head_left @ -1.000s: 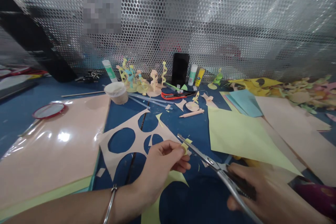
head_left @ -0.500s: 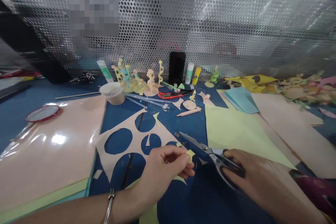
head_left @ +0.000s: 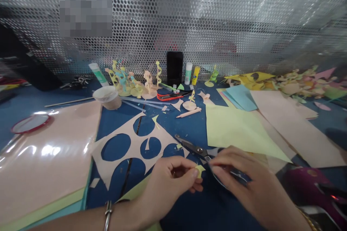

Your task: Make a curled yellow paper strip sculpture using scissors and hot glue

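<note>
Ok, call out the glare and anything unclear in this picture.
Head view, left: white glare on the glossy paper pack; head view, upper left: pixelated block masking part of the perforated panel; head view, far right: paper pile soft and indistinct.

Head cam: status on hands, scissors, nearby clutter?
Left hand pinching small yellow paper piece. Right hand at handle end of scissors, grip unclear. Holed pink sheet and loose scrap close by.

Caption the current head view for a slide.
Left hand pinches a yellow paper piece, right hand at the scissors, near a holed pink sheet.
</note>
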`<state>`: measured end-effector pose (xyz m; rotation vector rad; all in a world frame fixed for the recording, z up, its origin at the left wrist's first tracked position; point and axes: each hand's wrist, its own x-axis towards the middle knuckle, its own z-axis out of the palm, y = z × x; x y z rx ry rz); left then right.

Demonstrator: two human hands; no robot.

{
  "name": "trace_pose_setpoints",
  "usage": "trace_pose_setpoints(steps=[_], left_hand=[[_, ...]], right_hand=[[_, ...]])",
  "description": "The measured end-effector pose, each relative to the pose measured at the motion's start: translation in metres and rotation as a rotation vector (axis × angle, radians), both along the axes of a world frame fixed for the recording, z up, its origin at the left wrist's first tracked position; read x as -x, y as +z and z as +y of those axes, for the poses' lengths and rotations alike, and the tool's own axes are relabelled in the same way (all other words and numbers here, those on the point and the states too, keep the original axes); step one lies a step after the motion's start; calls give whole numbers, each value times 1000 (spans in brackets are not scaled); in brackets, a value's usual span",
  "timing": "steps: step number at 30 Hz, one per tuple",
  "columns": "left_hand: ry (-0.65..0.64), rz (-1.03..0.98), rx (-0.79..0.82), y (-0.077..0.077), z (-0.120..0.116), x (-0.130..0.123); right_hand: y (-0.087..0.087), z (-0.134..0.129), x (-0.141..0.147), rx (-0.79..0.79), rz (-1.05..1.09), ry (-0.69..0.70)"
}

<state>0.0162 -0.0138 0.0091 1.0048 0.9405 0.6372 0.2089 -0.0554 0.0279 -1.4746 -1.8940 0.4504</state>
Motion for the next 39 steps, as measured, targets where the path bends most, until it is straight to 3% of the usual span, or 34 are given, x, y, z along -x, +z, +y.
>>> trace_pose_setpoints(steps=[4,9,29,39], left_hand=[[-34,-5,-23,0,-3,-2],[-41,16,-15,-2,-4,-3],[-20,-4,-22,-1,-2,-2],[9,-3,-17,3,1,-3]], right_hand=[[0,-4,17,85,160,23],[-6,-3,22,91,198,-9],[-14,-1,26,-183,31,-6],[-17,-2,22,-198,-16,56]])
